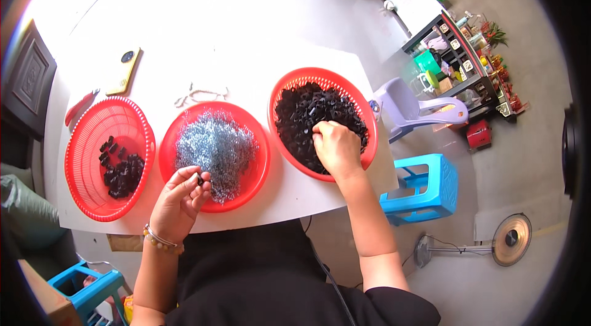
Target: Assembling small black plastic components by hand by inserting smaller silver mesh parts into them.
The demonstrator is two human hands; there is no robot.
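Pinched a small black part (200, 181) in left hand (180, 203), at near rim of middle basket (258, 169) of metal bits (215, 144). Dug right hand (335, 147), fingers curled, grip unclear, into black pieces (308, 113) right of it. Risked fumbling part into metal bits.

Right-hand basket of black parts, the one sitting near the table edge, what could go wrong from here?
1. The right basket sits near the table edge; the right hand digging in it might nudge it off.
2. The left hand pinches a small black piece over the basket of silvery bits; dropped there, it could get buried.
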